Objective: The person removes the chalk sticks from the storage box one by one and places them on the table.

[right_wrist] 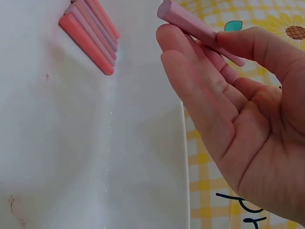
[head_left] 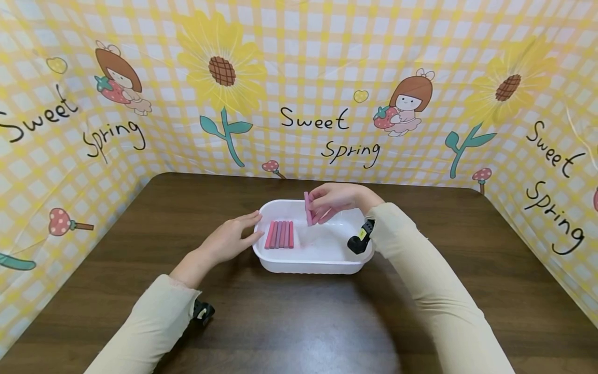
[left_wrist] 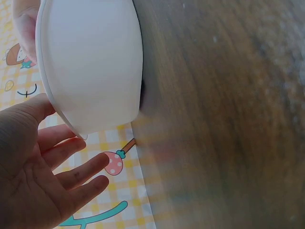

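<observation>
From my remote station I watched the right hand pinching one pale pink stick between thumb and fingertips. The stick stood nearly upright near the far rim of the white basin, apart from the row of sticks lying side by side at the basin's left end. The left hand gripped nothing firmly; its spread, fairly straight fingers touched the rim at that same end.

My first worry was the pinch. Only a small part of the stick was covered, so a twist of the thumb could have let it tip, drop and knock the row askew, or perhaps snap if it was as brittle as it looked. Reddish smears on the basin floor made me suspect a powdery surface, which would slide easily under the fingertips.

My second worry was the basin itself. The right wrist's camera hung close by the right rim, and a bump there, met by so light a left-hand touch, could have shifted the basin across the tabletop and spread the row.
</observation>
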`<control>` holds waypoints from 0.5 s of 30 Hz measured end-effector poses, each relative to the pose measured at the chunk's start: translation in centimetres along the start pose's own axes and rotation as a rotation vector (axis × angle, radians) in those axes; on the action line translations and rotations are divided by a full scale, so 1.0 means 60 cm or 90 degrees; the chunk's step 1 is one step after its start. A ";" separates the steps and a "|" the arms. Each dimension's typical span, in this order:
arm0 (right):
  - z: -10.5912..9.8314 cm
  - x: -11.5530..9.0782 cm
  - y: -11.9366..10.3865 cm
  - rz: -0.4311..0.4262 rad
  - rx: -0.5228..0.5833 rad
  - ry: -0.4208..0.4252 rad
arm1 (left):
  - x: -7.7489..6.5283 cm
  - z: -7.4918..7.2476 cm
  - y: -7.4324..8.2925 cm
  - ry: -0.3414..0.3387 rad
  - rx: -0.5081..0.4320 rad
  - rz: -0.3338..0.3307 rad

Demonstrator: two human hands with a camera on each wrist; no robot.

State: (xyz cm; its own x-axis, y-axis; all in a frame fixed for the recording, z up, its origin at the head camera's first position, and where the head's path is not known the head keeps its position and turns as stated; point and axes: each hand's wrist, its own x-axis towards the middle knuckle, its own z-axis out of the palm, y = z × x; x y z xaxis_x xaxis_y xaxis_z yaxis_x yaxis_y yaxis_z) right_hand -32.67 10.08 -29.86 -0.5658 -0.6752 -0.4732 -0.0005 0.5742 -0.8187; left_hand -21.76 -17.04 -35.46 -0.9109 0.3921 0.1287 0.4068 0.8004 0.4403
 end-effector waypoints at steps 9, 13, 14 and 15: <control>-0.006 -0.018 0.005 -0.016 0.006 -0.006 | -0.001 0.000 0.002 0.000 0.001 0.002; -0.008 -0.025 0.006 -0.006 0.017 0.007 | -0.001 0.000 0.002 -0.001 0.000 -0.002; -0.008 -0.027 0.007 -0.004 0.018 0.010 | -0.002 0.000 0.002 -0.002 0.000 -0.003; -0.009 -0.029 0.007 -0.002 0.018 0.013 | -0.002 -0.001 0.002 -0.002 -0.001 -0.004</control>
State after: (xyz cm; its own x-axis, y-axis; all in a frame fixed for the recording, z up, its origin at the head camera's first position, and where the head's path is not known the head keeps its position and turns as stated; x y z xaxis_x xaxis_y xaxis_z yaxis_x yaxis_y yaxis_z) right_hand -32.11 11.73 -29.22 -0.5823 -0.6673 -0.4644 0.0214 0.5584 -0.8293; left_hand -21.61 -16.99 -35.39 -0.9133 0.3882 0.1235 0.4008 0.8023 0.4423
